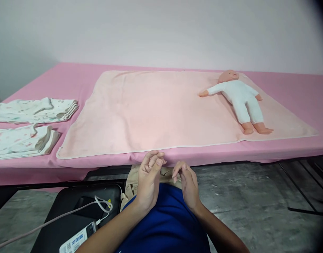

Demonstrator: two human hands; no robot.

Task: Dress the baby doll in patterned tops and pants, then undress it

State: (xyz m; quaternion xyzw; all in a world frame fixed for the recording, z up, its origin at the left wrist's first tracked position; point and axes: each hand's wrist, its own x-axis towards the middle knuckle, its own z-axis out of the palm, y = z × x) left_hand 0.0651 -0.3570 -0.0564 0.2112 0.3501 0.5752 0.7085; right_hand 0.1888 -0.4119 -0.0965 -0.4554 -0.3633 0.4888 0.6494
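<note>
My left hand [148, 181] and my right hand [187, 184] hover side by side in front of my body, just below the near edge of the pink table [295, 88]. Both hold nothing; the fingers are loosely curled and apart. A pale peach blanket [150, 112] lies spread flat on the table. A baby doll [239, 100] in a white suit lies on its back at the blanket's far right, head toward the wall.
Two stacks of folded printed baby clothes [32, 110] [21, 140] lie at the table's left end. A black chair or case [71, 214] with a white cable and a small white device [77, 240] stands at lower left. Grey concrete floor [256, 200] lies at right.
</note>
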